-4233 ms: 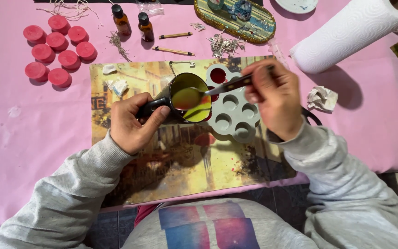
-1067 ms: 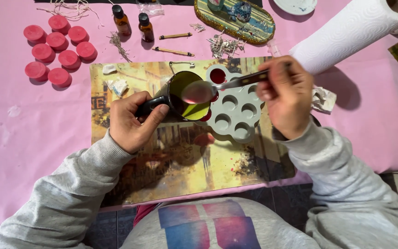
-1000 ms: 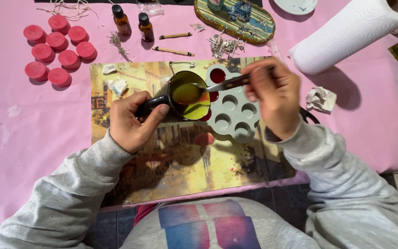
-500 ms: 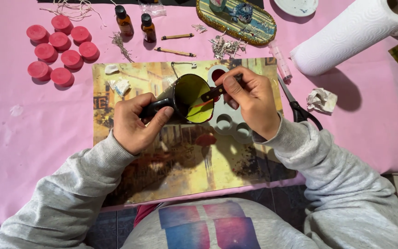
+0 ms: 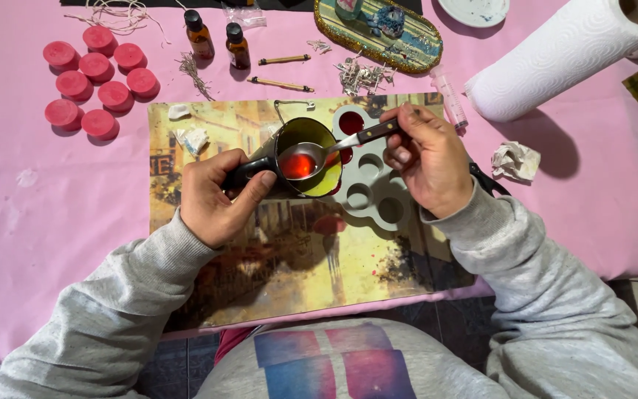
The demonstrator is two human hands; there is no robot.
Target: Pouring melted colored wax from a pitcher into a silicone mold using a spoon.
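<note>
My left hand (image 5: 214, 193) grips the black handle of a small metal pot (image 5: 311, 148), tilted over a picture placemat (image 5: 275, 251). The pot's inside looks yellow-green. My right hand (image 5: 428, 159) holds a spoon (image 5: 311, 159) by its dark handle; the bowl of the spoon lies across the pot's mouth and carries red liquid. A grey mould tray (image 5: 371, 188) with round cavities lies right of the pot, under the spoon; one far cavity (image 5: 351, 123) is filled with red.
Several red round discs (image 5: 94, 85) lie at the far left on the pink cloth. Two brown dropper bottles (image 5: 217, 41), small sticks, metal wick tabs (image 5: 359, 74), a decorated oval tray (image 5: 378, 29), a paper towel roll (image 5: 566, 55), a syringe (image 5: 452, 107) and crumpled paper (image 5: 515, 159) sit at the back and right.
The spoon has stirred and dipped in the pot over the last seconds; it now rests over the pot's mouth with red liquid in it. The left hand keeps the pot tilted.
</note>
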